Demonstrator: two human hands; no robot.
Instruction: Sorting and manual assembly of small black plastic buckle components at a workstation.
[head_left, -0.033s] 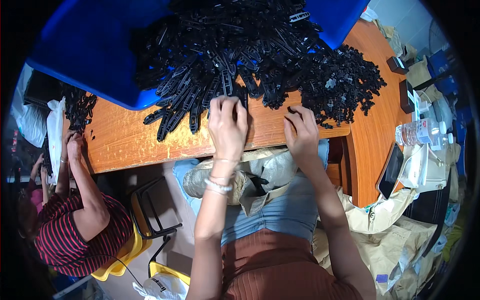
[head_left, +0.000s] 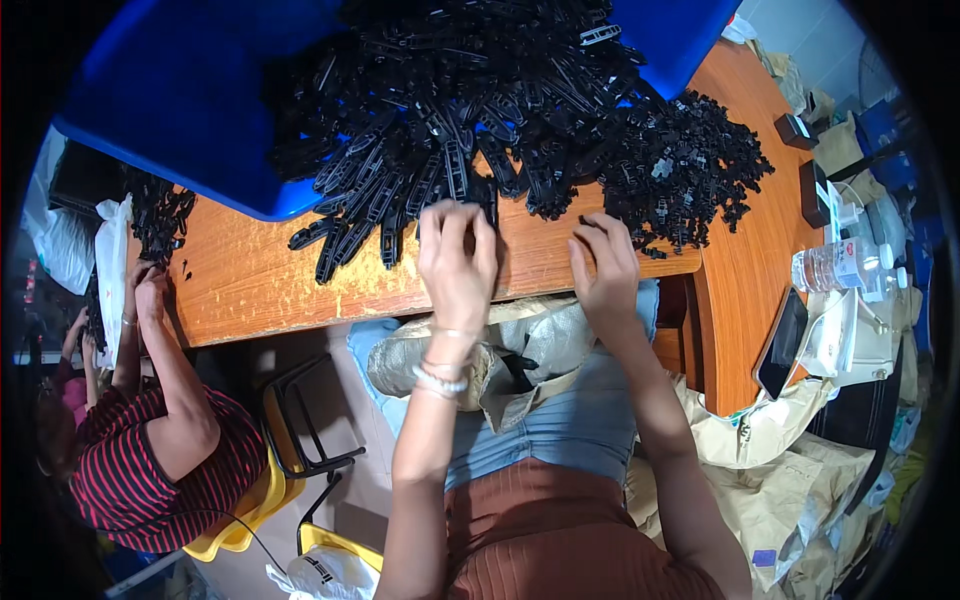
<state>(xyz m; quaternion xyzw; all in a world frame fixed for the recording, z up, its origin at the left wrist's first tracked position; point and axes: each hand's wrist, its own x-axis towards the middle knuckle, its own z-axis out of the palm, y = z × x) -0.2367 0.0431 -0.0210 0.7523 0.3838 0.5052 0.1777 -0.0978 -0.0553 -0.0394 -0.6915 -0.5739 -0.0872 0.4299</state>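
Note:
My left hand (head_left: 458,250), slightly blurred, is closed with fingers curled down at the near edge of a heap of long black plastic parts (head_left: 362,175). Its fingertips are hidden, so what they grip cannot be made out. One slotted long part (head_left: 455,168) points toward its knuckles. My right hand (head_left: 608,262) is bent over the wooden tabletop beside a pile of small black plastic clips (head_left: 675,175). Its fingers are curled, and a dark bit shows by the index fingertip; what they hold is unclear.
A tipped blue bin (head_left: 180,165) spills the long parts onto the table (head_left: 270,270). A paper-lined sack (head_left: 420,365) lies open on my lap. At the right are a phone (head_left: 783,342) and plastic bottles (head_left: 840,265). A co-worker in a striped shirt (head_left: 165,460) sits left.
My left hand has shifted very slightly back toward me. My right hand stays almost in place, and the heaps look the same.

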